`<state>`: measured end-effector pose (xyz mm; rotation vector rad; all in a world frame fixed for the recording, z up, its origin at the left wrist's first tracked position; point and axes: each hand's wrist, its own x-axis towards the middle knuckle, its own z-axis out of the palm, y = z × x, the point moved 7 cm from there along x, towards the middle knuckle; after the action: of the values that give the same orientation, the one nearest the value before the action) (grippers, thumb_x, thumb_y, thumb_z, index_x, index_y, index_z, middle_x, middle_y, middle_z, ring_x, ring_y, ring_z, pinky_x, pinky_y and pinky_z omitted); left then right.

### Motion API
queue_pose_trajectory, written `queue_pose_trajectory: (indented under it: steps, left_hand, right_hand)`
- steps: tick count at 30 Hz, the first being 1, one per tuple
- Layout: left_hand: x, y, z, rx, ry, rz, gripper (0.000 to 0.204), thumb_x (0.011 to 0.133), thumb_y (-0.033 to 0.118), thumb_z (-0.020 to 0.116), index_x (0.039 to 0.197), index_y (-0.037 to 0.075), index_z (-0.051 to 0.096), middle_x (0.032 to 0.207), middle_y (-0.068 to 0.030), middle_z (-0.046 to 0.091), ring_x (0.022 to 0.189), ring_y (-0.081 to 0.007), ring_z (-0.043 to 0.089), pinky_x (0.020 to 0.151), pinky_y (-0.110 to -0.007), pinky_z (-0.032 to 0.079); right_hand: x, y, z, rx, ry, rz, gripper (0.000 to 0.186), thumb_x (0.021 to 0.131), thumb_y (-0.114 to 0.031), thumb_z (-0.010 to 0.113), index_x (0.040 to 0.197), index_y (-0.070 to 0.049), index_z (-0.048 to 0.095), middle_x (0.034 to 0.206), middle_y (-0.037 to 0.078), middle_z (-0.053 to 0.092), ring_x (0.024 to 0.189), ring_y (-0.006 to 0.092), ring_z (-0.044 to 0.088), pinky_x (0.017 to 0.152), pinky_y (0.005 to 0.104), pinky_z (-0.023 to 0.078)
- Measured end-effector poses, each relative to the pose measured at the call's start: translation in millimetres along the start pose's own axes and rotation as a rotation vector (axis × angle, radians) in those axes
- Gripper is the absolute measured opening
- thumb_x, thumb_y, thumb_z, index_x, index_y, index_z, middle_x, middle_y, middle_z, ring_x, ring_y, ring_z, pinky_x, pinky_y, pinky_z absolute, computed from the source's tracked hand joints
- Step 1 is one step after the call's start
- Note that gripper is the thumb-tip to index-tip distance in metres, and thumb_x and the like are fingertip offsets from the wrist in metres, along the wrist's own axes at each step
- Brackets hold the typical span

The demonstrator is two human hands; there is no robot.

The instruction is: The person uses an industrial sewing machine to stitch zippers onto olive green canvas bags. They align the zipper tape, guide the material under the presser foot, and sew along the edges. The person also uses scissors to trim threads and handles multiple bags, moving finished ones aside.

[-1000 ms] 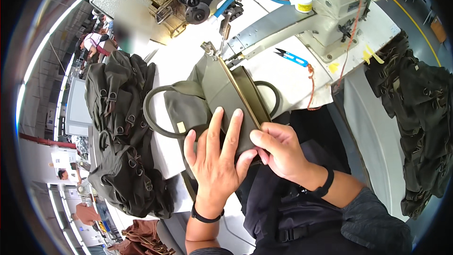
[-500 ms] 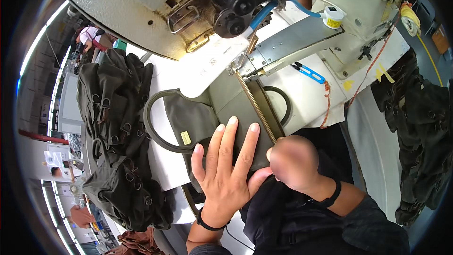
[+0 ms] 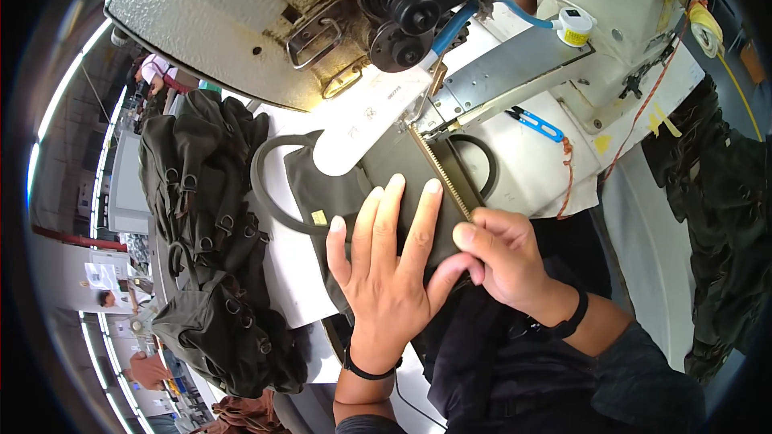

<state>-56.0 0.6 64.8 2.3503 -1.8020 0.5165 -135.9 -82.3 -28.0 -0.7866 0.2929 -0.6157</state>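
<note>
An olive-green fabric bag [image 3: 322, 185] lies on the white worktop [image 3: 293, 273], its upper end reaching in under the head of an industrial sewing machine [image 3: 201, 24], next to the stitching area. A brass-toothed zipper [image 3: 441, 170] runs slantwise along the bag from the stitching area down to the person's right hand [image 3: 515, 257]. That hand has its thumb and bent index finger closed together, pinching the zipper at its lower end. The left hand [image 3: 390, 297] rests palm down with its fingers spread wide and straight over the bag's panel, just left of the zipper, gripping nothing; its thumb points toward the right hand and reaches close to it. One rounded handle [image 3: 259, 185] loops out on the bag's left, near a small yellowish label [image 3: 320, 217], and another handle [image 3: 492, 165] curves on the right, beyond the zipper. Both wrists wear dark bands. To the right of the machine's metal plate [image 3: 515, 64], blue-handled thread snips [image 3: 539, 124] lie with an orange cord [image 3: 567, 169] trailing from them. Dark bags with metal rings [image 3: 213, 193] are piled on the left, more dark pieces [image 3: 716, 217] are heaped at the far right, and rust-brown fabric [image 3: 249, 414] shows at the lower left.
</note>
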Motion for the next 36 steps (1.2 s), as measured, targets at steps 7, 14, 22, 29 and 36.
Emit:
queue_pose_trajectory:
  steps: [7,14,22,29,36]
  left_hand:
    - [9.5,-3.6,-0.9,0.009,-0.006,-0.009,0.064,0.102,0.063,0.051,0.148,0.021,0.063,0.148,-0.0116,0.059,0.133,-0.0267,0.056,0.123,-0.05,0.017]
    - [10.4,-4.0,-0.1,-0.019,0.016,-0.005,0.063,0.102,0.061,0.052,0.149,0.02,0.062,0.147,-0.0118,0.06,0.132,-0.0268,0.057,0.123,-0.051,0.017]
    - [21.9,-18.5,9.8,-0.069,0.09,0.007,0.059,0.1,0.055,0.059,0.145,0.018,0.065,0.143,-0.0101,0.062,0.13,-0.0264,0.058,0.124,-0.055,0.018]
    - [35.1,-33.7,17.6,-0.197,0.213,0.04,0.055,0.09,0.043,0.077,0.135,0.013,0.07,0.134,-0.0088,0.068,0.125,-0.0263,0.062,0.124,-0.057,0.022]
    - [46.9,-49.9,24.4,-0.303,0.325,0.057,0.052,0.086,0.031,0.084,0.127,0.002,0.068,0.124,-0.0127,0.072,0.119,-0.0314,0.066,0.122,-0.059,0.028]
  right_hand:
    - [11.7,-6.1,3.1,-0.027,-0.034,-0.037,0.033,0.107,-0.019,0.064,0.077,-0.005,0.064,0.064,-0.002,0.057,0.055,0.0025,0.048,0.05,0.021,0.036]
    - [12.7,-9.5,1.9,-0.06,-0.039,-0.041,0.033,0.107,-0.019,0.063,0.077,-0.005,0.063,0.065,-0.002,0.058,0.056,0.0026,0.05,0.051,0.021,0.037]
    - [37.0,-6.5,4.1,-0.022,-0.036,-0.064,0.031,0.105,-0.018,0.064,0.077,-0.005,0.064,0.071,-0.001,0.062,0.058,0.0028,0.051,0.052,0.0212,0.039]
    - [61.3,-8.5,4.7,-0.043,-0.024,-0.102,0.031,0.105,-0.018,0.065,0.076,-0.005,0.065,0.07,-0.001,0.061,0.058,0.0025,0.05,0.053,0.0211,0.039]
    - [81.0,-11.1,7.8,-0.135,0.043,-0.136,0.029,0.104,-0.019,0.065,0.08,-0.004,0.07,0.062,-0.003,0.058,0.055,0.0023,0.049,0.053,0.021,0.037]
